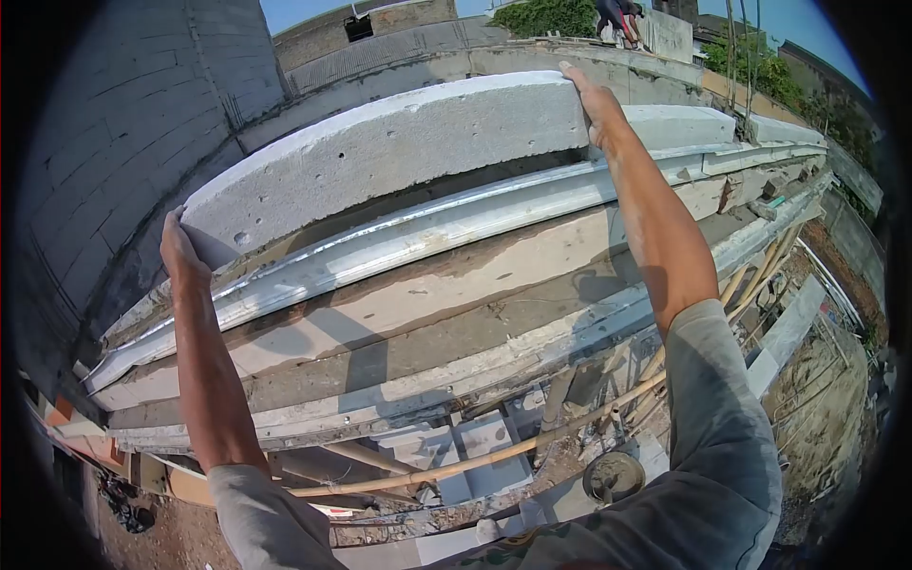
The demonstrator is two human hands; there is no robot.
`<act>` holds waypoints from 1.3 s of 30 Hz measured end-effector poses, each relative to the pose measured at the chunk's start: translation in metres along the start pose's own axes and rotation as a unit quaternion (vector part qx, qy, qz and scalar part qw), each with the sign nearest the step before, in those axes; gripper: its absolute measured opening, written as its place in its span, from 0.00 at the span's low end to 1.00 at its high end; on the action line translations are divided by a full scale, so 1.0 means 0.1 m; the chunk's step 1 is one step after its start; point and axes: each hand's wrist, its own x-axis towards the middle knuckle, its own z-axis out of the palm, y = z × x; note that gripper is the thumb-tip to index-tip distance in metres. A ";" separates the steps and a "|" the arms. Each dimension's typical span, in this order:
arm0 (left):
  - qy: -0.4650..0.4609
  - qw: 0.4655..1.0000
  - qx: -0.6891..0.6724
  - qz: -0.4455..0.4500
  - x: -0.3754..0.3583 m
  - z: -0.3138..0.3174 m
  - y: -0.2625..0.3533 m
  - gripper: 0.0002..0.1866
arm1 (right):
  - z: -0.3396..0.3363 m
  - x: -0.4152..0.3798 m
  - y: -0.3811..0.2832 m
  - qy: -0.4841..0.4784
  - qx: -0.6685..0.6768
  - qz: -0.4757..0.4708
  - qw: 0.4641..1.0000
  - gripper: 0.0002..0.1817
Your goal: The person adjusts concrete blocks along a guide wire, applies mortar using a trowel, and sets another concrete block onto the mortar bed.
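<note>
A long pale lightweight concrete block (389, 142) spans the space between my hands, with small pits in its face. My left hand (182, 249) grips its left end, fingers behind the edge. At the other end my right hand (595, 103) is closed on the block's upper corner. Below the block runs a silvery metal channel (418, 237) along the wall top, and a dark gap shows between the two. Another pale block (679, 126) sits on the wall just right of my right hand.
Below the channel is a concrete ledge (456, 332). Bamboo poles (532, 442), a bucket (613, 477) and loose blocks (484, 451) lie far beneath. A tall block wall (114, 123) rises at left. Another person (622, 21) bends over at the far top right.
</note>
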 end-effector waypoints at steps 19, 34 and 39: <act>0.024 0.987 0.143 -0.062 0.34 0.23 -1.18 0.24 | 0.06 0.14 0.48 0.179 -0.430 -0.154 0.871 0.20; -0.197 0.964 0.008 -0.176 0.19 0.17 -1.06 0.19 | -0.40 -0.16 0.23 0.106 -0.506 -0.377 0.769 0.25; -0.220 0.968 0.041 -0.112 0.20 0.12 -1.12 0.22 | -0.49 -0.36 0.63 0.068 -0.592 -0.289 0.749 0.36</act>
